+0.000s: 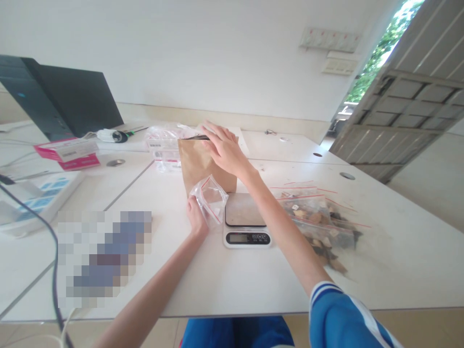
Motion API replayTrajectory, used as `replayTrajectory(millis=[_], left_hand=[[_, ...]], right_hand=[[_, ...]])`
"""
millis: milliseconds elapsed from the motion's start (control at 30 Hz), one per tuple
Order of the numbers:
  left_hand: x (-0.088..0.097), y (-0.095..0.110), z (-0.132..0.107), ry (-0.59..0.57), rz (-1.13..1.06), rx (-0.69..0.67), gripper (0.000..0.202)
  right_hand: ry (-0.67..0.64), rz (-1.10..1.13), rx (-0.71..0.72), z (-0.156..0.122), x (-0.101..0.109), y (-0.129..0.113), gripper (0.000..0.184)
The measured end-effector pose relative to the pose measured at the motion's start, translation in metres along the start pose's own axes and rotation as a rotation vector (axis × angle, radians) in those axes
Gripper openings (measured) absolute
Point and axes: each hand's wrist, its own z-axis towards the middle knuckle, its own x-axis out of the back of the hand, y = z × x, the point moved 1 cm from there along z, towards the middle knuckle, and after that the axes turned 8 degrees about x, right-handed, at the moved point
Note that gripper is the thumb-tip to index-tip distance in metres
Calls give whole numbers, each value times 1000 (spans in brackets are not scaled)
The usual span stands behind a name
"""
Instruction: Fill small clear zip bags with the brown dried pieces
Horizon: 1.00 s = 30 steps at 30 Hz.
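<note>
My left hand (196,216) is closed on a small clear zip bag (210,197) with a red seal line, held open just left of the digital scale (245,221). My right hand (224,147) reaches over the scale to the top of an upright brown paper bag (195,164). Its fingers lie at the bag's open mouth; whether they grip anything there I cannot make out. The scale's steel plate is bare.
Several filled clear zip bags (319,222) with brown pieces lie right of the scale. More clear packets (163,142) sit behind the paper bag. A pink box (68,152), a dark monitor (61,99) and cables occupy the left. A blurred patch covers the front left.
</note>
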Motion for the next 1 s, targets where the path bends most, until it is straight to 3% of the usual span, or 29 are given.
replayTrajectory(millis=[67, 133, 267, 333, 400, 500, 600, 733, 800, 867, 1000], left_hand=[[0, 4, -6, 16, 18, -15, 29], [-1, 9, -12, 18, 33, -50, 30], [1, 15, -19, -15, 100, -302, 34], [3, 16, -20, -52, 132, -394, 37], [4, 18, -21, -164, 205, -425, 39], [4, 24, -27, -330, 372, -485, 39], [4, 32, -34, -291, 398, -535, 36], [6, 39, -45, -215, 333, -478, 32], [9, 43, -51, -203, 379, -447, 31], [14, 48, -55, -185, 477, -479, 29], [28, 66, -56, -157, 667, -542, 28]], right_hand=[[98, 32, -52, -13, 5, -12, 36], [95, 98, -115, -31, 7, -24, 30], [-193, 311, -280, -68, 5, -32, 32], [-245, 454, -364, -81, 2, -24, 27], [-129, 574, -445, -89, 2, -11, 17], [104, 703, -535, -100, 5, 1, 22], [179, 771, -600, -115, 7, -10, 43], [-122, 928, -678, -144, 1, -41, 70], [-220, 1041, -719, -156, -4, -51, 65], [-222, 1127, -752, -164, -5, -56, 57], [-265, 1195, -671, -172, 13, -60, 42]])
